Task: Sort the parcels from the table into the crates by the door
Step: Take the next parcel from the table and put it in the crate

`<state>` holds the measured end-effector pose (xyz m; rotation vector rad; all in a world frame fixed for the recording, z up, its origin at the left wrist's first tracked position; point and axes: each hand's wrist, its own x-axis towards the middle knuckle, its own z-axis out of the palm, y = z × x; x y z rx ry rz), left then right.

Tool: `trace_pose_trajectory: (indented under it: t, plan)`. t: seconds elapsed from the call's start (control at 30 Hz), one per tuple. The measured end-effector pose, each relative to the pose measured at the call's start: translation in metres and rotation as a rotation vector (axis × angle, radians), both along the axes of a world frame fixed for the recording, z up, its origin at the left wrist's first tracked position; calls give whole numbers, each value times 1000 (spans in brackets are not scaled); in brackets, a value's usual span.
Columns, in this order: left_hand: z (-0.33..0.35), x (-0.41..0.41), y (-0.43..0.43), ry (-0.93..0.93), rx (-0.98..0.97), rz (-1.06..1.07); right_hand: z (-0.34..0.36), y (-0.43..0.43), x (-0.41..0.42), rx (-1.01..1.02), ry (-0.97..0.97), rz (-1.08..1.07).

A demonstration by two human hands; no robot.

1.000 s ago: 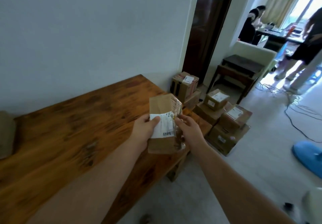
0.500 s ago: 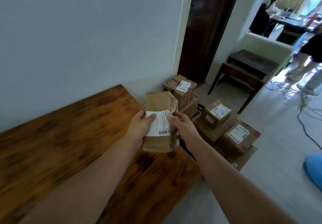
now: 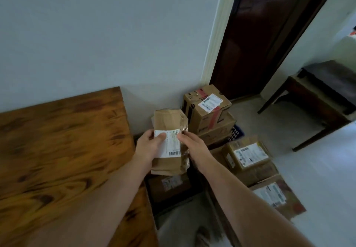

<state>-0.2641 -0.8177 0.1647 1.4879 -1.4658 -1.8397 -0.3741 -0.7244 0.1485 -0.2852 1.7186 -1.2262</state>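
Pale wall (image 3: 96,35), dark door (image 3: 260,44), light floor (image 3: 317,169), dark side table (image 3: 317,94)

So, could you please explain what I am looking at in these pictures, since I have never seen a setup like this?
There is no machine here: a person works with bare hands, and every picture comes from one wide-angle camera worn on their head, looking forward and down. That is why you see two forearms reaching away from you. The left hand and the right hand each have a grip on one side of a crumpled brown paper parcel with a white barcode label, thumbs on its face. The wooden table is on the left. The parcel is held past its end, above labelled cardboard boxes stacked on the floor by a dark door. What looks like a blue crate peeks out behind the stack.
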Motion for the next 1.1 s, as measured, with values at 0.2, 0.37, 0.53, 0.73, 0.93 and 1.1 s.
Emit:
trace_pose_trajectory:
  t: [0.2,0.37,0.53,0.73,0.93,1.1]
  plan:
    - [-16,-48,11,-59,25,58,-23,1,-57,7,-104,75]
    - [-34,-78,-4,-93,19,54,-43,-13,-90,52,-106,89]
    - [-61,-101,-30,-113,43,73,-59,-44,-112,96,-119,96]
    - [-141,-113,-40,-203,160,118,-131,-70,-113,208,-159,100]
    - [-267,-110,-7,-304,321,236,-257,-50,-93,404,-149,139]
    - [-355,-109,7,-371,420,252,-345,-43,-84,524,-66,204]
